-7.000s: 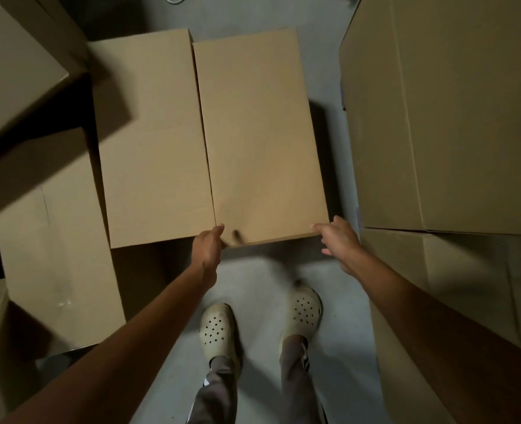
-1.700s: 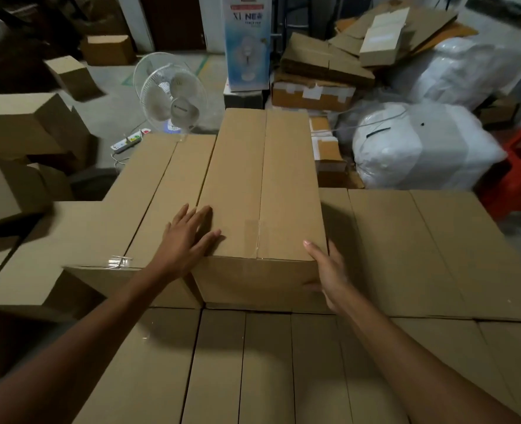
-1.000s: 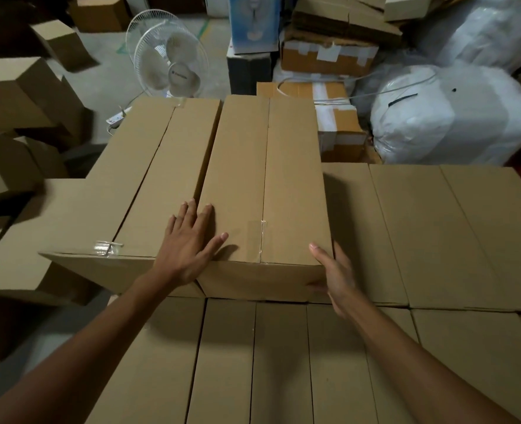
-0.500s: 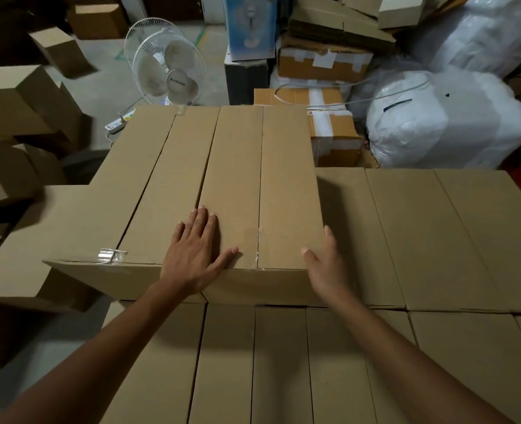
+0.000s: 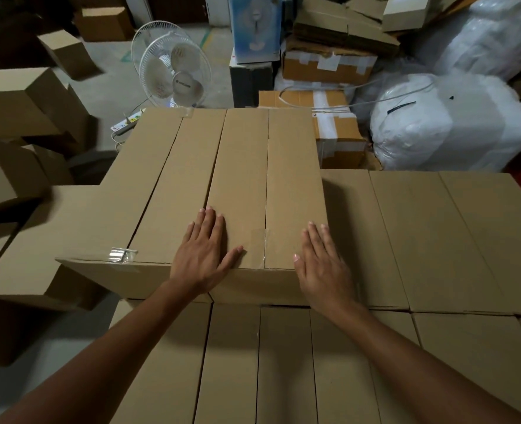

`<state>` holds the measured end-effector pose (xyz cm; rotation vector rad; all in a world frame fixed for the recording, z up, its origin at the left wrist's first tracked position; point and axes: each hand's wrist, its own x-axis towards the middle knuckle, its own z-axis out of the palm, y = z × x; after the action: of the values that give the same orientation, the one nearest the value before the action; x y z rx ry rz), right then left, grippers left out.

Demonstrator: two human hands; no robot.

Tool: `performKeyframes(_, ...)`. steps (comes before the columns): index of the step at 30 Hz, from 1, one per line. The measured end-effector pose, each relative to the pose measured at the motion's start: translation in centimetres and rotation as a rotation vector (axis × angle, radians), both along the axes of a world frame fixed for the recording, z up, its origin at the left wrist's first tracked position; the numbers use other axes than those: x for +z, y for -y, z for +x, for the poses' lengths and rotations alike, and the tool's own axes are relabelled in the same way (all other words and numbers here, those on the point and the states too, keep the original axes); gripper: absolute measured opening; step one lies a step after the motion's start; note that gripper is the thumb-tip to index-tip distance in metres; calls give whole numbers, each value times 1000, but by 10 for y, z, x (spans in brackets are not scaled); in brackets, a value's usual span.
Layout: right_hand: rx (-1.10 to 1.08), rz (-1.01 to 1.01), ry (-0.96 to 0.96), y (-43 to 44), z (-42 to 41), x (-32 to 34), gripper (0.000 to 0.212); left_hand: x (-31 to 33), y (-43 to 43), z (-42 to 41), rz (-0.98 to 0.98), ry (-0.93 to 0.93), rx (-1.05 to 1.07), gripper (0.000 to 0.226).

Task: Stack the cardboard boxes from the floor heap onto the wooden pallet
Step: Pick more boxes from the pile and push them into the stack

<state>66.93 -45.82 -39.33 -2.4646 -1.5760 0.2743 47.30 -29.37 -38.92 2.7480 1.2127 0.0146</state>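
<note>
Presses the left grip [image 5: 204, 252] and the right grip [image 5: 323, 264] flat, fingers straight and curled round nothing, on the near end of the box [image 5: 244, 179], set on top of the stack [image 5: 231, 362] flush against its neighbour [image 5: 161, 194]. Looks well along, with the lower layers filled, yet leaves loose boxes [image 5: 14, 102] on the floor at left to fetch. Cannot make out the pallet under the stack.
</note>
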Motion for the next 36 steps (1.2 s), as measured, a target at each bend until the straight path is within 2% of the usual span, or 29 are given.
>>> performKeyframes(2,3,-42,-13,0,0,5,81,0,0,0,-27,4,0,102)
performKeyframes(7,7,-180,-83,-2,0,24,63,12,3,1,-125,-33,-8,99)
performKeyframes(10,-1,-234,-172,-8,-2,51,66,31,8,1,-192,-41,-19,110)
performKeyframes(13,-47,-132,-237,-8,-9,88,70,62,16,3,-192,10,-29,118)
performKeyframes(22,-105,228,-357,40,-51,234,69,206,76,-12,-112,324,-31,106)
performKeyframes(29,-117,416,-385,135,-113,351,66,311,165,-67,-83,593,21,86)
performKeyframes(36,-83,486,-509,265,-194,400,69,373,302,-153,-98,763,157,74)
